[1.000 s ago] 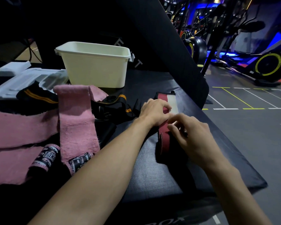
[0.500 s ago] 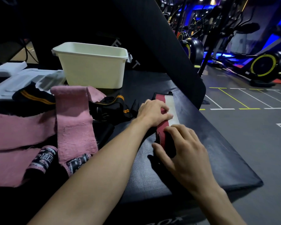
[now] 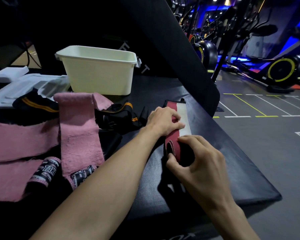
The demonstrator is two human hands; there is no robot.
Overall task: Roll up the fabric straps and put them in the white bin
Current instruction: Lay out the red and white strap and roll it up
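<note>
A person's right hand (image 3: 196,160) curls round the rolled near end of a red strap (image 3: 173,135) on a black mat (image 3: 232,153) in a dim gym, thumb under the coil and fingers over its top. The left hand (image 3: 164,121) lies flatter on the unrolled length farther along, fingers slightly bent and pressing the fabric down against the mat; it pins rather than grips. The strap runs away from the person, red with a pale stripe along its right edge, and only a short coil has formed at the near end, so this roll appears to be in its early turns.

The white bin (image 3: 97,78) stands well beyond the hands, at the back of the mat; its inside is hidden from this angle, so whether any strap lies in it cannot be told. To the left sprawl pink wraps (image 3: 78,125), loose and unrolled, their printed black ends (image 3: 45,170) near the front edge, along with black straps (image 3: 118,115) trimmed in orange, heaped between the pink ones and the left hand. Judged from this, most of the job remains: finish this roll, drop it in the bin, then work through the pile.
</note>
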